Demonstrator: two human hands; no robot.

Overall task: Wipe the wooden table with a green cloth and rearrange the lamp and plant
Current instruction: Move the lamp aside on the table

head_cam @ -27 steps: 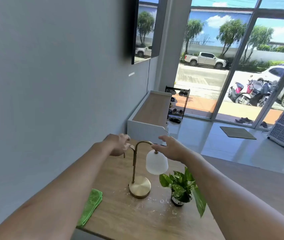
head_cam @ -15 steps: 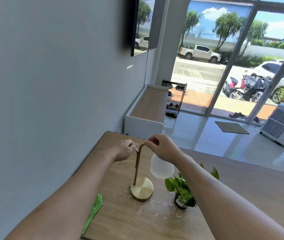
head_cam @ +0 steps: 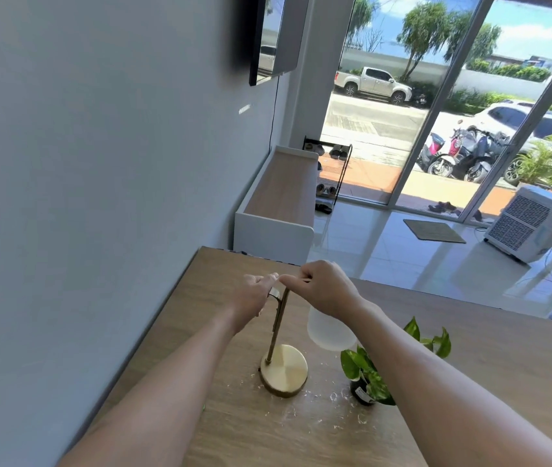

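Both hands are gripping the lamp [head_cam: 276, 335] at its curved top: the left hand [head_cam: 253, 295] is curling around the stem, the right hand [head_cam: 323, 287] is pinching the arch. The plant [head_cam: 370, 372] is sitting below the right wrist on the wooden table [head_cam: 490, 358].

Table top: light wooden table [head_cam: 469, 348], matt grain, dusted with pale crumbs.
Lamp: brass-coloured metal lamp with round base [head_cam: 284, 370], brushed sheen; frosted white shade [head_cam: 330, 333], smooth.
Plant: small green leafy plant [head_cam: 368, 375], glossy leaves, dark pot.
Floor: white tiles [head_cam: 402, 261], glossy, reflective.
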